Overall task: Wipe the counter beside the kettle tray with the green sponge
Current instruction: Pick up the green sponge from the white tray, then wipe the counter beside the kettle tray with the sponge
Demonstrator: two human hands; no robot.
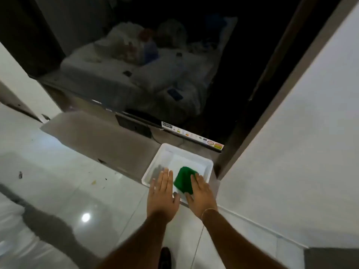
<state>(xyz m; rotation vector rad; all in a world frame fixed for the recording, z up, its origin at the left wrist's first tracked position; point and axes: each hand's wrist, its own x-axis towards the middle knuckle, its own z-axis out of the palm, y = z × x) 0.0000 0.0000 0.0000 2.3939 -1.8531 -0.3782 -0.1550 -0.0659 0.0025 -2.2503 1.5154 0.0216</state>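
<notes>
Sponge, green, sits inside the white tray on the table edge, against the right-hand wall. Judged light, soft and compressible, probably damp so a bit slick; best pinched across its near short edge, thumb under, fingers on top. Right hand lies flat, fingers spread and extended, its fingertips overlapping the sponge's right side; motion blur makes it unclear whether it actually touches. No grip formed. Left hand is open too, palm down, fingers straight, just left of the sponge over the tray's near rim. Both forearms reach forward, roughly parallel.
</notes>
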